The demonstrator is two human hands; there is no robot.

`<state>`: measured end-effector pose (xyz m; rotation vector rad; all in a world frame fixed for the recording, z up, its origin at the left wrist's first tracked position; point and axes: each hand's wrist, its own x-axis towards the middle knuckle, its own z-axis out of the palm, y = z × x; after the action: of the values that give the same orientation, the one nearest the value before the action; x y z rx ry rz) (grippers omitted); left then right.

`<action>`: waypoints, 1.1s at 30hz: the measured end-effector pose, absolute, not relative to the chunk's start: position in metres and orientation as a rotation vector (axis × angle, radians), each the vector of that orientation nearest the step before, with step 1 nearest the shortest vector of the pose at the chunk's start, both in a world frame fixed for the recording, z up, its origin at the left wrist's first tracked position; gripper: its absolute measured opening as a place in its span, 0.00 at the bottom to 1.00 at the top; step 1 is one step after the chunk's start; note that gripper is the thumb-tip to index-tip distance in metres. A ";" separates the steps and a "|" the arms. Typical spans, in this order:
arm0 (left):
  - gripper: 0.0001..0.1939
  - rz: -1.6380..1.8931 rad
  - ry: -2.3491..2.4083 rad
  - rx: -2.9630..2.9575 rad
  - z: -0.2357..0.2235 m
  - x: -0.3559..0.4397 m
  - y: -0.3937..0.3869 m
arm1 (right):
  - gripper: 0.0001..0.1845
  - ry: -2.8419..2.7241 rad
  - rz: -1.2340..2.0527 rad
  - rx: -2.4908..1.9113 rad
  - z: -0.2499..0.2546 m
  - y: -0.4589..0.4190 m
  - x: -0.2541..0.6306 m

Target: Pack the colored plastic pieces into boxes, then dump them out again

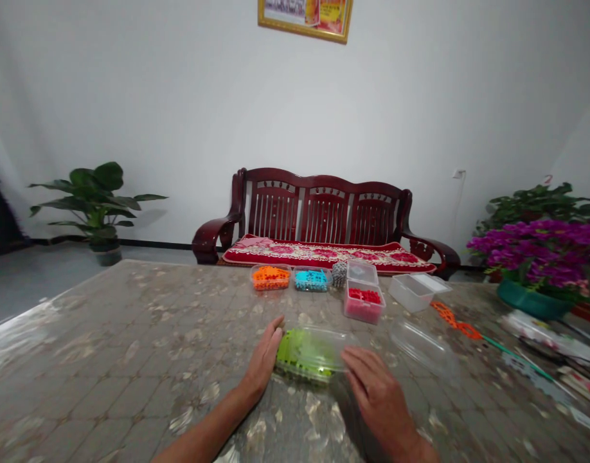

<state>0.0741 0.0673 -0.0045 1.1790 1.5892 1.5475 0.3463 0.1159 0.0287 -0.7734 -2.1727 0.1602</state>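
Your left hand (263,360) is open, not clenched, its fingers resting against the left end of a clear plastic tub of green pieces (302,355), which sits between your hands. Your right hand (378,392) is open too, just right of the tub, grasping nothing that shows. Beyond your right hand lies a loose clear lid (420,346). Farther ahead of your hands, a tub of orange pieces (270,278), a tub of blue pieces (311,280) and a tub of red pieces (364,302) remain filled, while a clear box (409,293) shows no pieces.

You're looking at lime-green pieces (302,354) at lower centre, orange pieces (270,278), blue pieces (311,280) and red pieces (365,296) above them, on a mottled brown-grey tile-patterned table cover (107,334), below a red floral cushion (324,253).
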 end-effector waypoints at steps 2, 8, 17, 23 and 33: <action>0.40 1.562 1.551 1.165 -0.002 0.074 0.066 | 0.18 -2.254 0.159 -0.697 0.024 0.108 0.329; 0.41 1.510 1.528 1.161 0.002 0.070 0.070 | 0.22 -2.345 0.026 -0.807 0.032 0.103 0.326; 0.31 1.345 1.760 1.403 0.008 0.066 0.088 | 0.36 -2.595 0.015 -0.927 0.055 0.133 0.293; 0.27 1.275 1.802 1.420 0.006 0.058 0.100 | 0.37 -2.668 0.225 -1.168 0.066 0.121 0.276; 0.26 1.110 1.811 1.741 0.012 0.047 0.104 | 0.37 -2.593 0.211 -1.287 0.056 0.107 0.264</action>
<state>0.0469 0.1044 0.0122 1.7409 1.8114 1.1104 0.2644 0.1067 0.0557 -1.2875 -2.5930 0.2115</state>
